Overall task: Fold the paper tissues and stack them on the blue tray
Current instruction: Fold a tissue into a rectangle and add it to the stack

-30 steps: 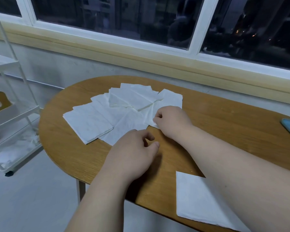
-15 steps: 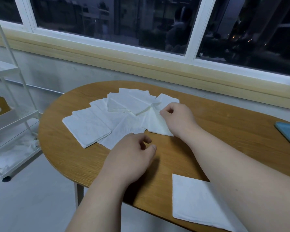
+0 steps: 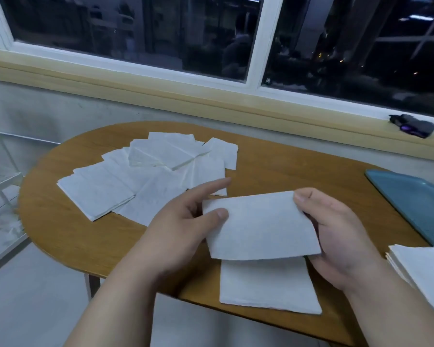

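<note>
Both my hands hold one white paper tissue (image 3: pixel 259 227) above the wooden table (image 3: pixel 68 234). My left hand (image 3: pixel 183 226) pinches its left edge between thumb and fingers, and my right hand (image 3: pixel 336 236) grips its right edge with the thumb on top. Several unfolded tissues (image 3: pixel 145 174) lie fanned out at the table's far left. A flat tissue (image 3: pixel 266 284) lies near the front edge under the held one. The blue tray (image 3: pixel 411 204) sits at the right edge, partly cut off.
A stack of tissues (image 3: pixel 426 274) shows at the right edge, in front of the tray. A white wire rack (image 3: pixel 0 196) stands left of the table. A dark small object (image 3: pixel 411 125) rests on the window sill.
My right hand pulled one tissue out of the fanned pile and brought it toward me. My left hand rose from the table and took its left edge. The view shifted right.
</note>
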Available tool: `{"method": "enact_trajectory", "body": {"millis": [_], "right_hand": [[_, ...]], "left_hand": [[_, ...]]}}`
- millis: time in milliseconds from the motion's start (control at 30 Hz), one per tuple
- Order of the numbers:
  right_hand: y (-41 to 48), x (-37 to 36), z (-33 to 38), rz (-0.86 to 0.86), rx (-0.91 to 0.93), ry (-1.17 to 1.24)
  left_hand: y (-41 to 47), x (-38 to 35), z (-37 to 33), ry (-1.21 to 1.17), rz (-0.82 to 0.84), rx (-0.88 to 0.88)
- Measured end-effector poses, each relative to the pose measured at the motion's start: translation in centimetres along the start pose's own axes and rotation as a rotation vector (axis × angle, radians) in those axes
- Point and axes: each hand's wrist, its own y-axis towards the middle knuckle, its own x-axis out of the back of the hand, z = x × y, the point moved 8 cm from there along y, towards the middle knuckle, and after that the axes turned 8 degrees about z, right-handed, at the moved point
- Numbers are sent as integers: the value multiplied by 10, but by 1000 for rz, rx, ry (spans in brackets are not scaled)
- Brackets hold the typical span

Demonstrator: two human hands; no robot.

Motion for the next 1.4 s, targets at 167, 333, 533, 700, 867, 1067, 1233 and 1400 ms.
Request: {"method": "enact_trajectory", "body": {"millis": [167, 333, 533, 700, 867, 1067, 1233, 1400], "right_hand": [[-32, 11, -6, 18, 173, -303], [-49, 28, -20, -91, 184, -564], [-52, 43, -39, -134, 114, -730], [-46, 42, -48, -147, 136, -870], [-41, 39, -59, -111, 145, -1020], [-43, 39, -61, -69, 107, -1158], [-32, 32, -36, -95, 153, -1188], [17, -4, -11, -17, 220, -1177]], "left_hand": [[-7, -18, 0, 67, -27, 86], [-13, -32, 7, 179, 49, 159], [-12, -29, 19, 420, 47, 202], [-4, -33, 29, 553, 65, 211], [1, -34, 36, 700, 92, 208], [4, -40, 35, 785, 107, 177], [3, -33, 29, 743, 79, 174], [9, -10, 22, 713, -30, 186]]}}
